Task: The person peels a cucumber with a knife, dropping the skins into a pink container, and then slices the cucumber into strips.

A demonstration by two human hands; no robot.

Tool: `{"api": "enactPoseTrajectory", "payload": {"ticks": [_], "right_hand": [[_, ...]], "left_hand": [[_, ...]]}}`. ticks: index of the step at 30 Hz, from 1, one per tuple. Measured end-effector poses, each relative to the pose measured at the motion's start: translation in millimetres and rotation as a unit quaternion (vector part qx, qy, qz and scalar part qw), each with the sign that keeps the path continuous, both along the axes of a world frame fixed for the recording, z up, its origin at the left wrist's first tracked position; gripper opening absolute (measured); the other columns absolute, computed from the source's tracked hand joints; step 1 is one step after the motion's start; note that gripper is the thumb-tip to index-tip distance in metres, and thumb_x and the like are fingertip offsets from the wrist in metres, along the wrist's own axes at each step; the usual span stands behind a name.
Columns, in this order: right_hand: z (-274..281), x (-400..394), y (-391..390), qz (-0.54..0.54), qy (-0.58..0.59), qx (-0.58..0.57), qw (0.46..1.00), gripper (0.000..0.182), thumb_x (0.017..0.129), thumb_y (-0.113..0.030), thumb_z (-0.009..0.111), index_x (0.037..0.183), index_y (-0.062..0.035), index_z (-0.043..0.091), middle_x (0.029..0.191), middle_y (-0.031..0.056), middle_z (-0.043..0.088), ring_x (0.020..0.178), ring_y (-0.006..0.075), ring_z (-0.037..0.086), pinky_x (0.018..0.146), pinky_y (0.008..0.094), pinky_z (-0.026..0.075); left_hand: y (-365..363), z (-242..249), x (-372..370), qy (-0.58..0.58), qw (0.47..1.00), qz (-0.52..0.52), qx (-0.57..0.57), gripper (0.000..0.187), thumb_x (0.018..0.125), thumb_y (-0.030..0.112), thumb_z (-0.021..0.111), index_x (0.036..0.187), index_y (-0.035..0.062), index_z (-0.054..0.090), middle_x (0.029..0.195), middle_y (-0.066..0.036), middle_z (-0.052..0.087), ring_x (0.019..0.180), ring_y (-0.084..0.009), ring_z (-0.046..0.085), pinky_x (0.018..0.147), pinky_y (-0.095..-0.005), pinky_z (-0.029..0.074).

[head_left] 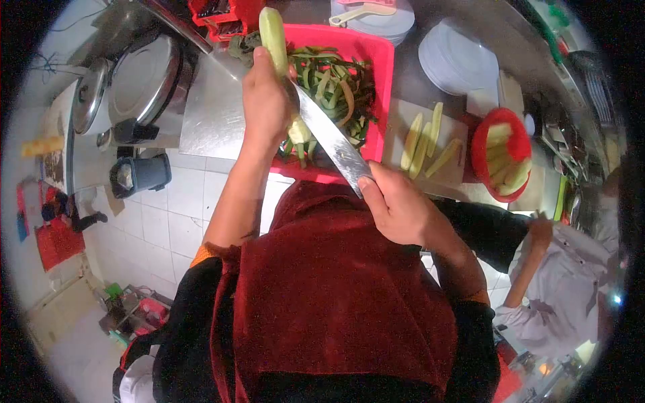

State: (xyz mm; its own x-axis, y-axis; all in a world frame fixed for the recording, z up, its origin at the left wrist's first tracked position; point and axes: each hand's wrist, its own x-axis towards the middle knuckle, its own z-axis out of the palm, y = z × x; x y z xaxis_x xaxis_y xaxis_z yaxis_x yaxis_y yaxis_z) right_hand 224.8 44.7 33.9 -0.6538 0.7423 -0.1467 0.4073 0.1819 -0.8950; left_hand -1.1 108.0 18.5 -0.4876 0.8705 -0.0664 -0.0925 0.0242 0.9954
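My left hand (267, 101) is wrapped round a peeled pale green vegetable (273, 41), which sticks up past my fingers. In my right hand (402, 207) is the handle end of a large knife (330, 138). Its blade slants up to the left, and the tip is close beside my left hand; whether it touches the vegetable is hard to tell. Beneath the blade lies a red tray (383, 80) full of dark green peels (349, 101). A pale piece (299, 131) rests among the peels below my left hand.
Cut strips (420, 144) lie on a white board (451, 131) at the right, beside a red bowl (478, 154) of pale pieces. White plates (459, 57) are stacked behind. A co-worker's arm (527, 275) shows at lower right. Large metal lids (142, 80) stand at left.
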Motion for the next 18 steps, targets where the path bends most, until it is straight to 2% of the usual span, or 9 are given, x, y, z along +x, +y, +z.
{"api": "enactPoseTrajectory", "payload": {"ticks": [6, 8, 11, 13, 18], "right_hand": [[3, 2, -5, 0.014, -0.026, -0.004, 1.0, 0.016, 0.097, -0.014, 0.047, 0.094, 0.0019, 0.048, 0.082, 0.0292, 0.056, 0.082, 0.0484, 0.057, 0.07, 0.0506, 0.044], [-1, 0, -7, -0.007, 0.016, 0.041, 0.999, 0.015, 0.096, -0.014, 0.048, 0.095, 0.0018, 0.048, 0.082, 0.0292, 0.057, 0.081, 0.0496, 0.057, 0.069, 0.0513, 0.044], [1, 1, -6, -0.004, 0.012, 0.01, 1.0, 0.015, 0.096, -0.013, 0.048, 0.095, 0.0017, 0.048, 0.082, 0.0292, 0.057, 0.08, 0.0503, 0.056, 0.068, 0.0519, 0.044], [2, 2, -6, -0.004, 0.006, 0.004, 1.0, 0.015, 0.096, -0.013, 0.048, 0.095, 0.0018, 0.048, 0.081, 0.0291, 0.056, 0.08, 0.0504, 0.056, 0.068, 0.052, 0.044], [-5, -2, -11, -0.01, 0.023, -0.001, 1.0, 0.016, 0.096, -0.013, 0.048, 0.093, 0.0019, 0.047, 0.077, 0.0289, 0.055, 0.078, 0.0502, 0.057, 0.066, 0.0515, 0.043]], "left_hand": [[1, 15, 4, -0.004, 1.0, 0.003, -0.027, 0.054, 0.104, 0.045, 0.032, 0.081, 0.0056, 0.06, 0.064, -0.002, 0.052, 0.054, -0.0114, 0.046, 0.052, -0.0277, 0.038], [0, 15, 4, -0.009, 0.999, 0.007, -0.048, 0.053, 0.104, 0.045, 0.031, 0.081, 0.0058, 0.06, 0.064, -0.003, 0.053, 0.054, -0.0123, 0.047, 0.053, -0.0282, 0.039], [-1, 1, 0, -0.066, 0.998, -0.016, -0.012, 0.047, 0.102, 0.046, 0.035, 0.087, 0.0086, 0.06, 0.067, -0.004, 0.056, 0.057, -0.0145, 0.053, 0.054, -0.0282, 0.041], [0, -5, 5, -0.162, 0.987, 0.002, 0.022, 0.045, 0.102, 0.045, 0.036, 0.092, 0.0085, 0.059, 0.07, -0.002, 0.056, 0.058, -0.0139, 0.052, 0.053, -0.0275, 0.041], [0, 6, 8, -0.131, 0.991, 0.005, 0.015, 0.046, 0.104, 0.041, 0.031, 0.093, 0.0056, 0.058, 0.072, -0.005, 0.054, 0.062, -0.014, 0.049, 0.058, -0.0286, 0.042]]}}
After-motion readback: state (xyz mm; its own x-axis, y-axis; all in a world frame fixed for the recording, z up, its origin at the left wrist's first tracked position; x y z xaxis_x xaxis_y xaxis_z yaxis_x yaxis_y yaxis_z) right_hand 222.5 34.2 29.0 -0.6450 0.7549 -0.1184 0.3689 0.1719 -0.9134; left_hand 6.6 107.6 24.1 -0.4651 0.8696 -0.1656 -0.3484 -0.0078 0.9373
